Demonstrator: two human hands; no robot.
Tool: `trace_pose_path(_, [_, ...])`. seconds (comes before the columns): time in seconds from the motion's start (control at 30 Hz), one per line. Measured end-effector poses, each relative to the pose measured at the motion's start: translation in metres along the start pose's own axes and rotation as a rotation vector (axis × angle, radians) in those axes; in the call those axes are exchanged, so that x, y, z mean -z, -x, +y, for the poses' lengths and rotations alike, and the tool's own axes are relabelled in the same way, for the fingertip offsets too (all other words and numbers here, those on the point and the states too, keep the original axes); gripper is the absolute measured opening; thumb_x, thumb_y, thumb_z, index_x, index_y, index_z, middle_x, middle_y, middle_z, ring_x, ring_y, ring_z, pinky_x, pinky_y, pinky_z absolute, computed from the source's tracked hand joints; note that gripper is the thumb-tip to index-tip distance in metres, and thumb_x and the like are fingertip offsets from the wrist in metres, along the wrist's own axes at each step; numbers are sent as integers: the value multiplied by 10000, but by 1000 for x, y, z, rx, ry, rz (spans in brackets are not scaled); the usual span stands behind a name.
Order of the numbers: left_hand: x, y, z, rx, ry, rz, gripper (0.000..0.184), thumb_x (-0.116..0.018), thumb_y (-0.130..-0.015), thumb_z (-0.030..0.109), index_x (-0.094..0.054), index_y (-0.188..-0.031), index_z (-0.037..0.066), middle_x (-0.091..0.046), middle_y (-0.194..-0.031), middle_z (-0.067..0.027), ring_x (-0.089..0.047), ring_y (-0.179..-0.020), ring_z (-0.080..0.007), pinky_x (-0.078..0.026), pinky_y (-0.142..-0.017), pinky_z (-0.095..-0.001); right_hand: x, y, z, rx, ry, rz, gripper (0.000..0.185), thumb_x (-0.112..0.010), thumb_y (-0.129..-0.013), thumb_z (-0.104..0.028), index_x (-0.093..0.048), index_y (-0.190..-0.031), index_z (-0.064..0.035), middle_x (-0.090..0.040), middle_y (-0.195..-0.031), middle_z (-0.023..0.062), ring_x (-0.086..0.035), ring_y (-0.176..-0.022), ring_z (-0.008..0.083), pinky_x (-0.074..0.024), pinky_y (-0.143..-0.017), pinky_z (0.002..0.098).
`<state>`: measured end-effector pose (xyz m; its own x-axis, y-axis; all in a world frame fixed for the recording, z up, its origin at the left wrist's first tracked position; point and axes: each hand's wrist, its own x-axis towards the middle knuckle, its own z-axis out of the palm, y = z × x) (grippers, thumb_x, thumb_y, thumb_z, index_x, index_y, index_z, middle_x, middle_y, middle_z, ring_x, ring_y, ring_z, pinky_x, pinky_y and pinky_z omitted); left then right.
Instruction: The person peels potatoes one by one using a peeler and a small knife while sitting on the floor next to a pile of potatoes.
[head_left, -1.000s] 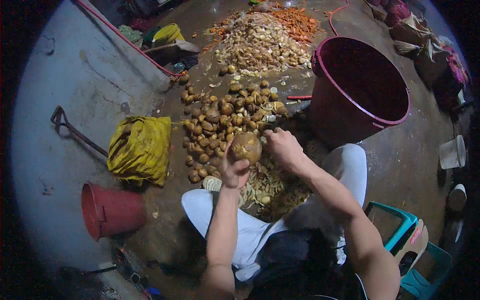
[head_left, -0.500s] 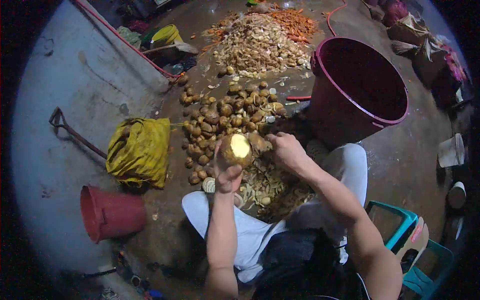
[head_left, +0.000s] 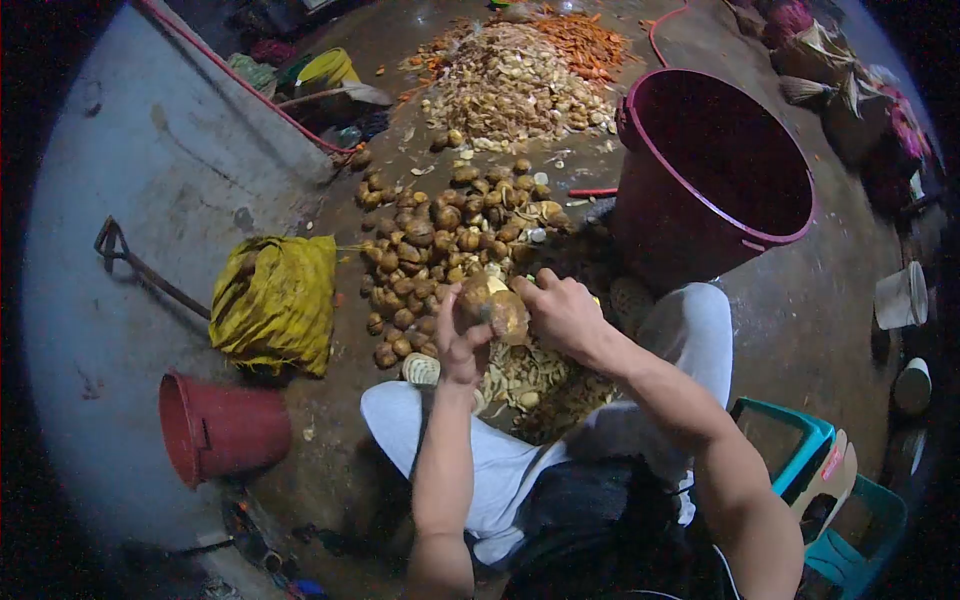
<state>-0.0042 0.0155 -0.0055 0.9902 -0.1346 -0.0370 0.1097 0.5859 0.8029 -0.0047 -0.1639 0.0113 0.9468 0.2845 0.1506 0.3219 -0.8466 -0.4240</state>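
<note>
My left hand (head_left: 462,348) is wrapped round a large brown-skinned potato (head_left: 474,298), with a patch of pale yellow flesh showing near its top. A wide brown strip of peel (head_left: 510,318) hangs at its right side, between the two hands. My right hand (head_left: 562,312) is closed beside the potato, fingers curled towards it; whatever tool it may hold is hidden. Beyond my hands lies a pile of brown potatoes (head_left: 420,235). Below them, between my legs, is a heap of pale peelings (head_left: 530,375).
A large maroon tub (head_left: 665,220) stands at right. On the left are a yellow sack (head_left: 272,305), a red bucket (head_left: 240,430) and a long-handled tool (head_left: 155,268). Farther back lie pale scraps (head_left: 510,90) and orange scraps (head_left: 585,45). A teal stool (head_left: 800,440) sits at lower right.
My right hand has moved slightly left and down, closer to the potato. The peel now overlaps the potato's right side, covering much of the yellow patch seen before.
</note>
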Motion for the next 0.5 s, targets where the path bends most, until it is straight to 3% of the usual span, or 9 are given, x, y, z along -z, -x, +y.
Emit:
trace_pose_path(0.1, [-11, 1, 7, 58, -195, -176, 828, -779, -533, 181, -427, -1263, 12, -542, -1119, -77, -546, -1060, -218, -435, -958, -341, -35, -16, 40, 5, -105, -50, 311, -555, -790, -122, -552, -1100, -96, -581, -877, 200, -640, -684, 397, -534, -614, 486])
trace_pose_path(0.2, [-21, 4, 10, 58, -2, -120, 773, -771, -559, 167, -438, -1240, 13, -541, -1130, -86, -546, -1061, -217, -454, -931, -340, -33, -15, 42, 14, -148, -70, 294, -557, -785, -117, -557, -1078, -100, -593, -879, 195, -636, -695, 414, -532, -635, 493])
trace_pose_path(0.27, [-12, -3, 9, 53, -34, -84, 775, -773, -579, 167, -423, -1254, 12, -540, -1133, -88, -551, -1055, -217, -465, -917, -334, -2, -5, 19, 34, -114, -63, 301, -558, -784, -116, -550, -1085, -97, -588, -883, 197, -640, -691, 406, -532, -626, 490])
trace_pose_path(0.43, [-5, -6, 4, -43, -92, -100, 809, -807, -591, 253, -417, -1257, 13, -539, -1130, -65, -568, -1013, -186, -475, -891, -313, 19, 9, -13, 16, 6, -76, 365, -553, -796, -130, -504, -1158, -117, -555, -912, 199, -656, -687, 354, -531, -577, 471])
trace_pose_path(0.5, [-4, -3, 1, -24, -161, -147, 938, -815, -577, 430, -398, -1297, -3, -529, -1192, -84, -559, -1077, -207, -473, -934, -343, 24, 11, -12, 19, 14, -59, 350, -554, -793, -129, -529, -1142, -103, -567, -908, 202, -657, -701, 363, -535, -591, 471])
